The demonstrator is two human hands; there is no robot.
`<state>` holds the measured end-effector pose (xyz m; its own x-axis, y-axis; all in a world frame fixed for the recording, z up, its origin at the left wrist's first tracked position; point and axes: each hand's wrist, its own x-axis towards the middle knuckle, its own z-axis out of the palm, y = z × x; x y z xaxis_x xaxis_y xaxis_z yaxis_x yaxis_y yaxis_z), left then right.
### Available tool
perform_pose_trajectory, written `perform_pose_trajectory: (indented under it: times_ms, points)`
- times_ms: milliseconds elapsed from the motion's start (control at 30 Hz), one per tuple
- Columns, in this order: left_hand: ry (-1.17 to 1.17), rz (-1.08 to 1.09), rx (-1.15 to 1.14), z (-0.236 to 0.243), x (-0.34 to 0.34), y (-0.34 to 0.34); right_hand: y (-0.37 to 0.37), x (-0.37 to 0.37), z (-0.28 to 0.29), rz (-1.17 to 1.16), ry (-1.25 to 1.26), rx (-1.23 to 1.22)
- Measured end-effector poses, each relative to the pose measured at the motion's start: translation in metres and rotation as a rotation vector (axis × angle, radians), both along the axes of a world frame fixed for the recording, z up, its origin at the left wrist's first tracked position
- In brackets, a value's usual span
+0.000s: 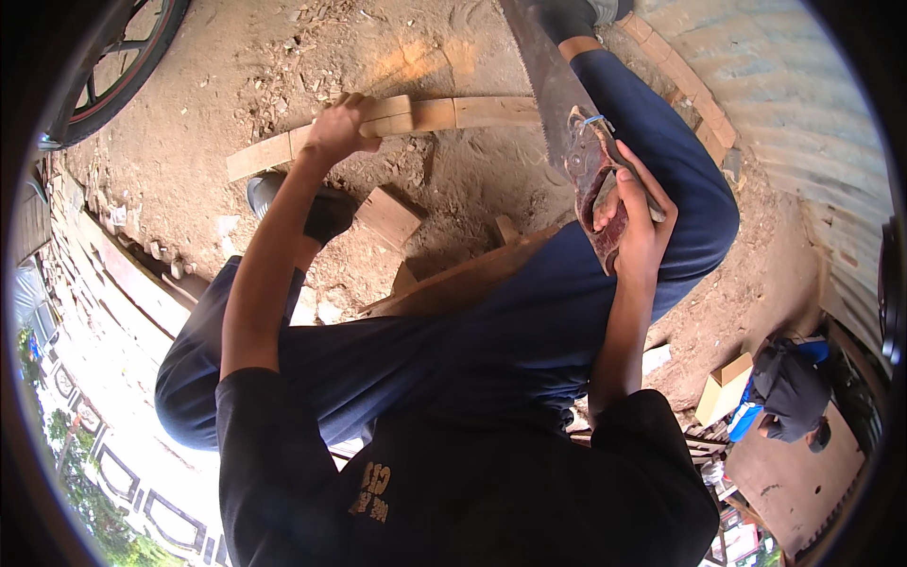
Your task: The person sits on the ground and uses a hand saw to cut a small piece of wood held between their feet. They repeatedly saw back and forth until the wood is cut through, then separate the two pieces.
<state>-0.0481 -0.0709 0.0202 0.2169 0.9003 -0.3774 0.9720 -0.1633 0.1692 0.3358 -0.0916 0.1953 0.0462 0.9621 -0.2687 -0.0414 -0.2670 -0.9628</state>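
Note:
My left hand is closed around a short wooden block that lies against a long curved strip of wood. The strip seems to be made of short lengths joined end to end. In my right hand is the worn reddish-brown handle of a handsaw, with a blue tie near the blade. Its toothed blade points away from me, and the toothed edge is beside the strip's right end; whether they touch I cannot tell.
Between my feet lie a square wooden block and a rough plank. Another curved wooden strip rests by the corrugated metal sheet at right. A wheel stands far left. Another person is at lower right near a cardboard box.

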Motion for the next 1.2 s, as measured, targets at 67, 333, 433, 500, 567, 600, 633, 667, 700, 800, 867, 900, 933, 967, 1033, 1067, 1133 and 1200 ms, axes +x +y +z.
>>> perform_pose_trajectory:
  times_ms: [67,333,433,500,567,600,633,667,700,800,867,900,933,967,1033,1067,1133,1200]
  points:
    - [0.099,-0.025,-0.032,0.0,0.029,0.007,0.0,0.001,0.0,0.015,-0.011,0.002]
    - [-0.097,-0.031,0.122,-0.03,0.07,0.029,0.0,-0.002,-0.003,-0.034,-0.028,0.0]
    - [-0.26,0.074,0.104,-0.002,0.049,0.032,0.001,0.003,-0.007,-0.049,0.0,0.005]
    - [-0.206,0.121,0.112,0.018,0.025,0.025,0.001,0.002,-0.007,-0.041,0.009,0.002]
    - [-0.142,0.068,0.164,0.009,-0.006,0.018,0.001,0.001,-0.004,-0.037,-0.011,-0.005]
    - [-0.103,0.022,0.188,0.01,-0.016,0.013,0.001,0.0,-0.004,-0.033,-0.028,-0.01]
    - [-0.065,-0.025,0.212,0.01,-0.021,0.008,0.001,-0.001,-0.004,-0.028,-0.045,-0.015]
    - [-0.078,0.035,0.143,0.007,-0.022,0.003,0.001,-0.002,-0.004,-0.022,-0.062,-0.019]
    - [-0.095,0.095,0.075,0.005,-0.018,-0.003,0.001,-0.002,-0.004,-0.018,-0.058,-0.021]
    - [-0.088,0.139,0.039,0.0,-0.004,-0.005,0.001,-0.004,-0.006,-0.005,-0.057,-0.019]
    - [-0.07,0.098,0.101,-0.004,0.014,-0.003,0.002,-0.004,-0.008,0.01,-0.069,-0.009]
    - [-0.019,0.077,0.052,-0.007,0.026,0.003,0.002,-0.005,-0.008,0.005,-0.064,-0.02]
    - [0.024,0.078,-0.008,-0.004,0.037,0.007,0.002,-0.004,-0.008,0.001,-0.057,-0.028]
    - [0.066,0.079,-0.068,0.001,0.047,0.013,0.002,-0.005,-0.008,-0.004,-0.051,-0.037]
    - [0.195,0.063,-0.187,0.022,0.071,0.023,0.001,-0.004,-0.012,-0.013,-0.047,-0.041]
    - [0.144,0.102,-0.142,0.028,0.082,0.021,0.001,-0.004,-0.013,-0.017,-0.044,-0.044]
    - [0.057,0.18,-0.051,0.042,0.098,0.014,0.001,-0.005,-0.011,-0.013,-0.068,-0.045]
    - [-0.128,0.24,0.036,0.05,0.107,0.012,0.001,-0.006,-0.011,-0.018,-0.087,-0.048]
